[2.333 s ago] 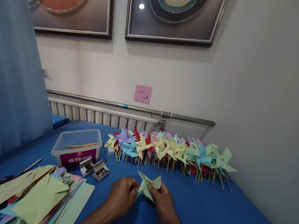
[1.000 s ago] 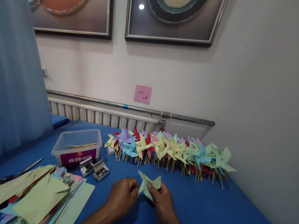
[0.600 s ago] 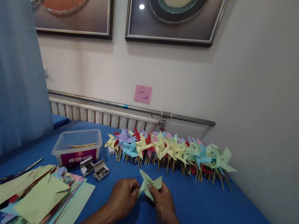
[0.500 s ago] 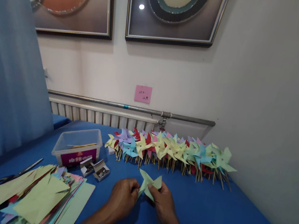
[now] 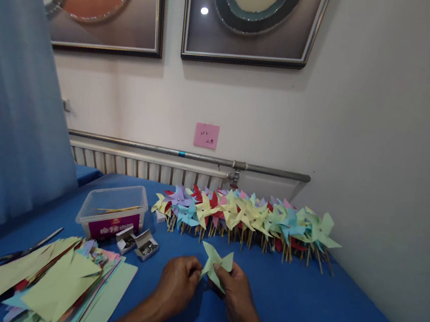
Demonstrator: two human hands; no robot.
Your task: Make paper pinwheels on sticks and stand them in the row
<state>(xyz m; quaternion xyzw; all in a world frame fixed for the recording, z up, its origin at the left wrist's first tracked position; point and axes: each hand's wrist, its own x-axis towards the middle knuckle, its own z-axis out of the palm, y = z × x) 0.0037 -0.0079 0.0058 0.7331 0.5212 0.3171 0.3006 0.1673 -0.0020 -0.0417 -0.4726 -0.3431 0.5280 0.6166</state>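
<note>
Pale green pinwheel (image 5: 214,258) at lower centre of frame, right hand (image 5: 235,292) pinching its middle, left hand (image 5: 177,283) pinching its left edge, paper stack (image 5: 61,286) at lower left.

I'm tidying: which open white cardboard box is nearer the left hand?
The rightmost open white cardboard box; its twin sits farther from the left hand, nearer the clear plastic tub.

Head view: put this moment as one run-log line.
right hand: holding green pinwheel, thumb near center | left hand: pinching its left edge | to the left: scissors, paper stack, plastic tub | behind: pinwheels on sticks
</note>
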